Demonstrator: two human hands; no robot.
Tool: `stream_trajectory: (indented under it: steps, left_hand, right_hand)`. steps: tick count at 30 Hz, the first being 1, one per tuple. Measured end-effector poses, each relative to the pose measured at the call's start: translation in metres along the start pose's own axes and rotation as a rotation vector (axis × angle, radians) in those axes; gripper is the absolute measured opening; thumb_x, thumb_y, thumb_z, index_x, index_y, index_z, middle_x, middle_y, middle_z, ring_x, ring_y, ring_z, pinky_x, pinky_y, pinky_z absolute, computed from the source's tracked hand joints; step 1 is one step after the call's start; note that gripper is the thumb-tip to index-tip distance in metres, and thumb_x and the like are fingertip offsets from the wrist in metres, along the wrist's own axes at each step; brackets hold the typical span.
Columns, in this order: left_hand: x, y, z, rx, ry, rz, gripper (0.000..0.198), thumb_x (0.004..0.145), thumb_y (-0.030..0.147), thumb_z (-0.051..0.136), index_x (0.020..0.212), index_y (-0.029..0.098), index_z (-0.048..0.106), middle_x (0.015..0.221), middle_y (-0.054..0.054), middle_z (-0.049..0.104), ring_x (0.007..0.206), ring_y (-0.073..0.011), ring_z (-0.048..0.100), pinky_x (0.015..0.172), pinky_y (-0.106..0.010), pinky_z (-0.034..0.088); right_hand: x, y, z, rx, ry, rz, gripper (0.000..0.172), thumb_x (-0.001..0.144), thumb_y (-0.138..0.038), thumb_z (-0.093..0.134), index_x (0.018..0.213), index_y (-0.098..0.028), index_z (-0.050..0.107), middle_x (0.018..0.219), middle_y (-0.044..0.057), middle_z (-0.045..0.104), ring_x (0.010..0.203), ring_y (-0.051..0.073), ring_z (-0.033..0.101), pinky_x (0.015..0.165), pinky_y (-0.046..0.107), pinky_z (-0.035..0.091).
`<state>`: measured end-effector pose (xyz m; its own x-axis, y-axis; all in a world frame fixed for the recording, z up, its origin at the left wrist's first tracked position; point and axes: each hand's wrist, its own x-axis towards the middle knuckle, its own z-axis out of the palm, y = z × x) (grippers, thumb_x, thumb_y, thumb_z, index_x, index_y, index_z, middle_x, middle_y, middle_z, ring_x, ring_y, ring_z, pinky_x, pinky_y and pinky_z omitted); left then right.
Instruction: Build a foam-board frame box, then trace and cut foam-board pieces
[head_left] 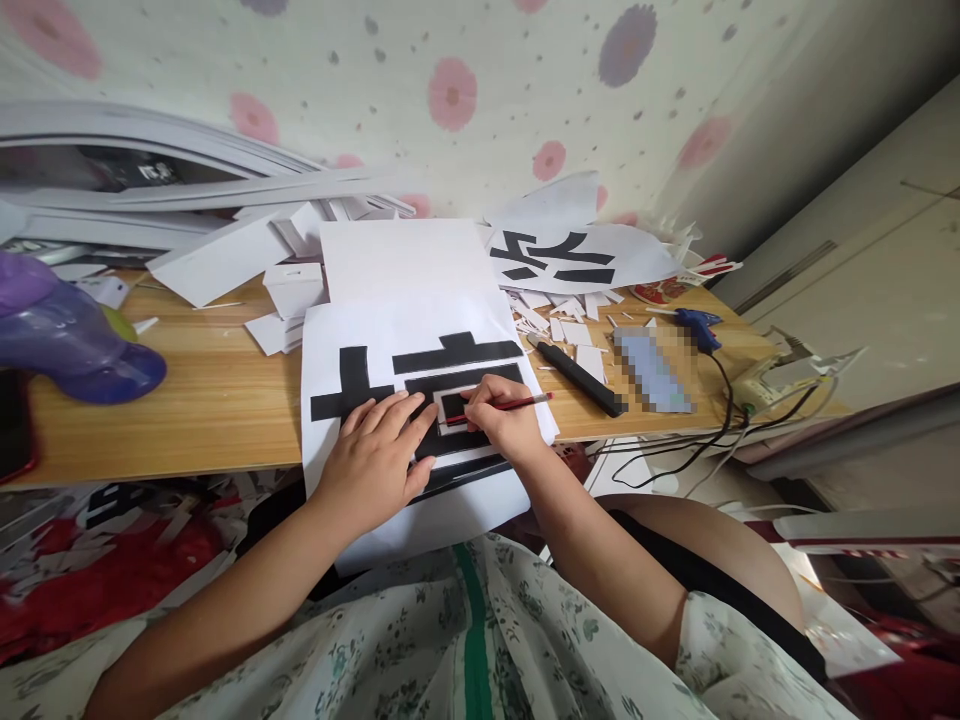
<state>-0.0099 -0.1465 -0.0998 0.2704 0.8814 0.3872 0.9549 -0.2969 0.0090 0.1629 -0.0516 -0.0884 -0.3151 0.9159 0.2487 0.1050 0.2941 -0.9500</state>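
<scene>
On the table's front edge lies a white sheet (330, 320) printed with a large, bold black character (457, 350). My left hand (375, 450) rests flat on its left half, fingers spread and holding nothing. My right hand (506, 415) is closed round a slim red pencil (531, 401), which slants down to the left. The pencil's tip is at a small pale-edged rectangle (441, 412) inside the character, close to my left fingertips. My right fingers cover part of that rectangle. A blank white board (405, 260) extends behind the sheet.
To the right lie a black utility knife (577, 378), white scraps (574, 333), a blurred-out blue item (651, 370) and a blue glue gun (697, 325) with its cord. Another printed sheet (630, 255) curls behind. A purple bottle (82, 330) and a phone (16, 425) are left.
</scene>
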Motion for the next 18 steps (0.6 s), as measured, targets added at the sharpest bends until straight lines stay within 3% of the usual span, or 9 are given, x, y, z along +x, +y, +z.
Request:
stream_trajectory:
  steps: [3, 10, 15, 18]
  left_hand:
    - [0.000, 0.001, -0.001, 0.003, -0.002, -0.009, 0.047, 0.090, 0.034, 0.046, 0.133, 0.018, 0.055, 0.137, -0.013, 0.057, 0.128, -0.0327, 0.050, 0.105, -0.053, 0.040]
    - [-0.001, -0.001, 0.004, -0.023, 0.022, -0.010, 0.046, 0.090, 0.034, 0.049, 0.133, 0.021, 0.056, 0.136, -0.012, 0.058, 0.128, -0.0328, 0.050, 0.106, -0.054, 0.040]
    - [-0.002, -0.002, 0.004, 0.012, 0.034, 0.025, 0.039, 0.093, 0.034, 0.047, 0.129, 0.028, 0.059, 0.137, -0.011, 0.057, 0.130, -0.0328, 0.049, 0.104, -0.056, 0.041]
    - [-0.003, -0.002, 0.003, 0.025, 0.033, 0.038, 0.037, 0.094, 0.032, 0.045, 0.127, 0.029, 0.060, 0.137, -0.012, 0.057, 0.130, -0.0327, 0.049, 0.104, -0.056, 0.042]
  right_hand:
    - [-0.001, -0.002, -0.001, 0.021, -0.017, 0.002, 0.020, 0.059, -0.017, 0.054, 0.044, -0.024, 0.044, 0.043, -0.005, 0.052, 0.062, 0.018, 0.058, 0.077, 0.035, 0.052]
    - [-0.002, -0.011, -0.001, 0.072, -0.071, -0.026, 0.020, 0.059, -0.014, 0.051, 0.042, -0.024, 0.045, 0.037, -0.008, 0.051, 0.041, 0.011, 0.046, 0.090, 0.043, 0.050]
    - [-0.001, -0.005, -0.001, 0.112, -0.042, -0.018, 0.019, 0.059, -0.017, 0.054, 0.043, -0.023, 0.046, 0.037, -0.008, 0.051, 0.041, 0.011, 0.046, 0.083, 0.042, 0.052]
    - [0.001, 0.001, -0.003, 0.150, 0.075, -0.004, 0.018, 0.066, -0.024, 0.052, 0.050, -0.024, 0.043, 0.042, -0.006, 0.052, 0.043, 0.012, 0.048, 0.067, 0.034, 0.053]
